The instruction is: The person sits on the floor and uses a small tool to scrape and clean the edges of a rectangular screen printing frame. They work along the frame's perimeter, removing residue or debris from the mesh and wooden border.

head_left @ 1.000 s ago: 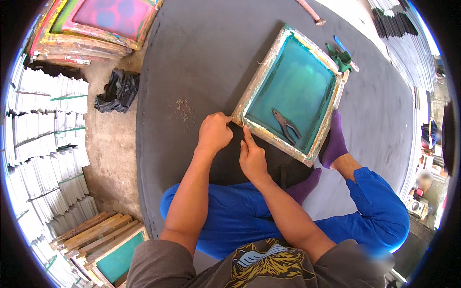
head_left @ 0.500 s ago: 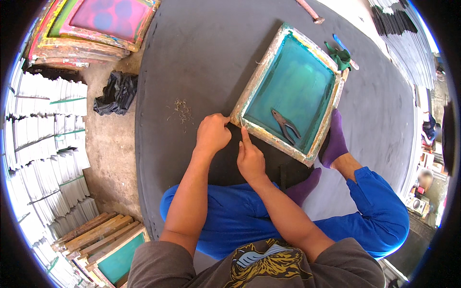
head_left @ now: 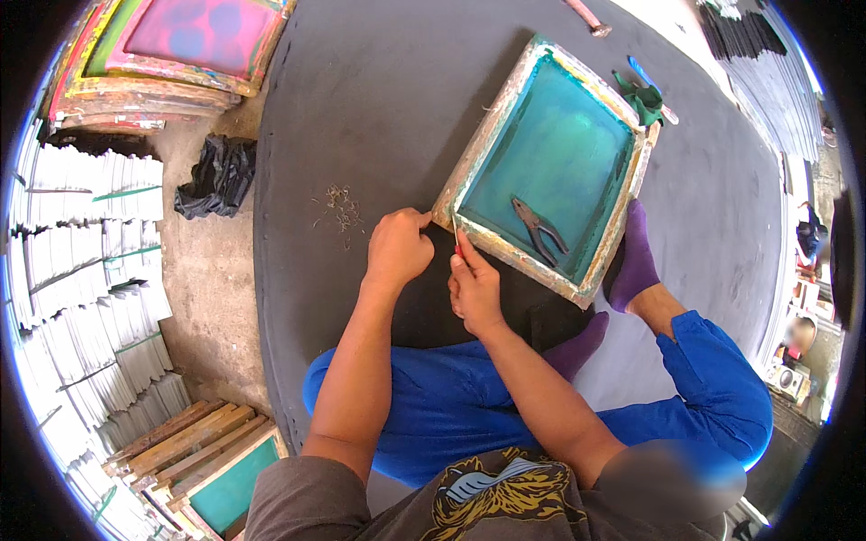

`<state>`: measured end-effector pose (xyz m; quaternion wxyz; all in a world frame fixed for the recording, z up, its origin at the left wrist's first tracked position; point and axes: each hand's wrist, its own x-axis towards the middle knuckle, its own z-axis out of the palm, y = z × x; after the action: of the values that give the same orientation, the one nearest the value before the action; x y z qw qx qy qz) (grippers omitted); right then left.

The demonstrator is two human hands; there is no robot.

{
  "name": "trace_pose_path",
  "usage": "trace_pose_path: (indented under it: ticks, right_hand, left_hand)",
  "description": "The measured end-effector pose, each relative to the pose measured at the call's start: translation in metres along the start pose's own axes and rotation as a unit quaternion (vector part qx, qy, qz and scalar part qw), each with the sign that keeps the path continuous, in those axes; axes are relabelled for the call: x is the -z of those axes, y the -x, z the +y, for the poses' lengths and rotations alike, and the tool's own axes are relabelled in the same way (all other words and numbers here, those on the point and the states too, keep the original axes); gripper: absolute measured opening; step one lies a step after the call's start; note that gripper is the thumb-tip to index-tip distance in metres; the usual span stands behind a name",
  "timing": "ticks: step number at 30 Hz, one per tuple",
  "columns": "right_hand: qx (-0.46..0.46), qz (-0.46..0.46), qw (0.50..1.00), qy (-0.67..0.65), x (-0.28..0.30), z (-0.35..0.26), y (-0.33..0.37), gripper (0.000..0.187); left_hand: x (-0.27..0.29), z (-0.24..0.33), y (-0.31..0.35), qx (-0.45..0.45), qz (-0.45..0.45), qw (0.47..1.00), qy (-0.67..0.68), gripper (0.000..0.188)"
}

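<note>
On the dark table (head_left: 361,108), a wooden frame (head_left: 492,131) lies aslant before us

Its paint-crusted rails surround a teal mesh (head_left: 550,149), and its near left corner points back toward us. At that corner our left hand (head_left: 400,248) is closed, fingers curled in, with one digit reaching to the outer edge of the wood; we cannot tell whether it pinches anything. Just beside it, our right hand (head_left: 475,288) grips a thin tool with a red handle (head_left: 459,249), the tip held at the inner edge of the same corner. Most of the handle is hidden by our fingers, so we cannot tell its kind.

Open-handled pliers (head_left: 534,227) lie on the mesh near the close rail. By the far right corner we see a green cloth (head_left: 646,104) and a blue-handled item (head_left: 637,68). Left of the frame, thin scraps (head_left: 341,209) lie scattered on the table. One foot in a purple sock (head_left: 637,266) is just beside the right rail. Off the table's left side, on the floor (head_left: 203,307), lies a crumpled black bag (head_left: 216,176).
</note>
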<state>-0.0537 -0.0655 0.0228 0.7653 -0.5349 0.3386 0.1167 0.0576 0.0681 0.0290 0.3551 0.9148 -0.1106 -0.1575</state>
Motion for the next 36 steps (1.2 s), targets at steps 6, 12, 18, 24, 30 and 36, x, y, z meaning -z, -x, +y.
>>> trace_pose_path:
  ticks: [6,12,18,24,30,36]
  right_hand:
    - [-0.011,-0.057,0.997,-0.056,0.015,-0.004,0.000,0.051]
    - [0.356,0.069,0.828,0.428,0.018,0.007,-0.014,0.046]
    - [-0.062,-0.070,0.996,-0.007,0.023,-0.025,-0.007,0.046]
    - [-0.217,-0.124,0.929,-0.273,0.029,-0.050,-0.003,0.048]
    - [0.090,-0.027,0.962,0.255,0.027,-0.023,0.006,0.047]
    - [0.234,0.007,0.862,0.451,0.018,-0.040,0.016,0.045]
  left_hand:
    - [0.007,0.006,-0.002,0.026,-0.018,0.999,0.008,0.040]
    - [0.004,0.003,-0.003,0.032,-0.018,0.999,0.006,0.039]
    - [0.006,0.006,-0.002,0.027,-0.015,0.999,0.011,0.037]
    - [0.008,0.008,-0.004,0.027,-0.021,0.999,0.001,0.035]
    - [0.008,0.011,-0.004,0.039,-0.020,0.999,0.014,0.033]
    - [-0.001,0.000,-0.004,0.019,0.005,1.000,0.016,0.036]
